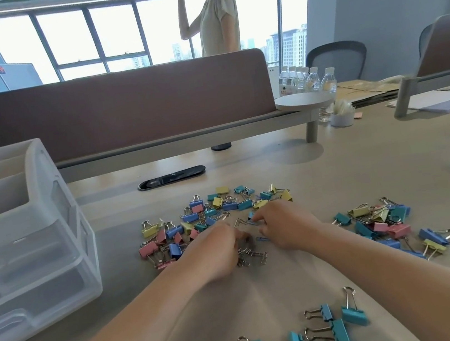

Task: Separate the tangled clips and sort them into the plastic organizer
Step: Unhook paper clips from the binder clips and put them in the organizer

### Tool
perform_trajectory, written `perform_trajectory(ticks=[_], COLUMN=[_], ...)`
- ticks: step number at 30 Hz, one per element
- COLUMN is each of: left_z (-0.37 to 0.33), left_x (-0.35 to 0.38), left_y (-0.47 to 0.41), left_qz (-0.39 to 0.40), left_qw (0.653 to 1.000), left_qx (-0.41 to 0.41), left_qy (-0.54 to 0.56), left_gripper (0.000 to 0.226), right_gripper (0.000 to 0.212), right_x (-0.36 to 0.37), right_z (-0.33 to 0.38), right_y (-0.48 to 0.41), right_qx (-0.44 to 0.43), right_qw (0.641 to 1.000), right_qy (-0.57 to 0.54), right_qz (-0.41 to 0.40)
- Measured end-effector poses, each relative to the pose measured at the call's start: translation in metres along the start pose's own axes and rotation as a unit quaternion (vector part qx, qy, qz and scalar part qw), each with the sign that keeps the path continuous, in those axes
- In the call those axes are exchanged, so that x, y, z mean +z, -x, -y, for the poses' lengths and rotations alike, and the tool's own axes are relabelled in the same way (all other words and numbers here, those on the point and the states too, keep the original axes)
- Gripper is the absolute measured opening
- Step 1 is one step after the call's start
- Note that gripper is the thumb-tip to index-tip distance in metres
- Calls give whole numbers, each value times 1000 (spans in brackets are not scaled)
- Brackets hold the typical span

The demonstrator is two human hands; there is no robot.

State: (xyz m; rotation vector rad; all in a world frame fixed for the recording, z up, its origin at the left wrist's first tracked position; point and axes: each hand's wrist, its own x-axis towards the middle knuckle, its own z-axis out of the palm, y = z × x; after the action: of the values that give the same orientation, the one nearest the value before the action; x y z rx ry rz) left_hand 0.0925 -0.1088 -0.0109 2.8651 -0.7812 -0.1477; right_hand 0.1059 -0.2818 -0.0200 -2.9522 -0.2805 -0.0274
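Silver wire handles, hooked through one another, make up the tangled clump [252, 253] lying on the bench [349, 169] between my hands. My left hand [220, 247] has its fingers curled round the clump's upper end, pinning it. My right hand [281, 226] pinches a small blue clip [251, 215] between thumb and forefinger at the clump's 12 o'clock edge.

I judge the step to be separating, with sorting not yet begun. The next move calls for a twist that slides one handle out of the other's loop; a straight pull would likely drag the whole clump along.

The big mixed pile [212, 213] sits at 12 o'clock, a second pile [383, 219] at 3, and a group of teal clips [301, 337] at 6. The plastic organizer [22, 229] stands at 9 o'clock; through its cloudy walls I cannot tell whether it holds anything.
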Motion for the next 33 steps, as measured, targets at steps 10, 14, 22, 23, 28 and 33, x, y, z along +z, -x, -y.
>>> perform_trajectory(ticks=[10, 14, 22, 23, 28, 33], left_z=[4, -1, -3, -2, 3, 9], left_x=[0, -2, -3, -3, -1, 0], left_y=[9, 18, 24, 23, 20, 21], left_qz=[-20, -29, -86, -94, -91, -59], left_qw=[998, 998, 992, 991, 992, 996], left_qx=[-17, -10, -14, -18, -36, -42], left_qy=[52, 62, 94, 94, 82, 55], left_gripper=[47, 43, 29, 28, 25, 37], right_gripper=[29, 27, 12, 10, 12, 11], right_x=[0, -4, -7, -7, -4, -5], right_z=[0, 0, -1, -1, 0, 3], right_y=[5, 16, 26, 26, 22, 24], right_qx=[-4, -8, -7, -3, 30, 32], right_qw=[1000, 1000, 1000, 1000, 999, 998], right_qy=[-3, -10, -23, -21, -24, -25], right_qz=[16, 15, 1, -2, -20, -37])
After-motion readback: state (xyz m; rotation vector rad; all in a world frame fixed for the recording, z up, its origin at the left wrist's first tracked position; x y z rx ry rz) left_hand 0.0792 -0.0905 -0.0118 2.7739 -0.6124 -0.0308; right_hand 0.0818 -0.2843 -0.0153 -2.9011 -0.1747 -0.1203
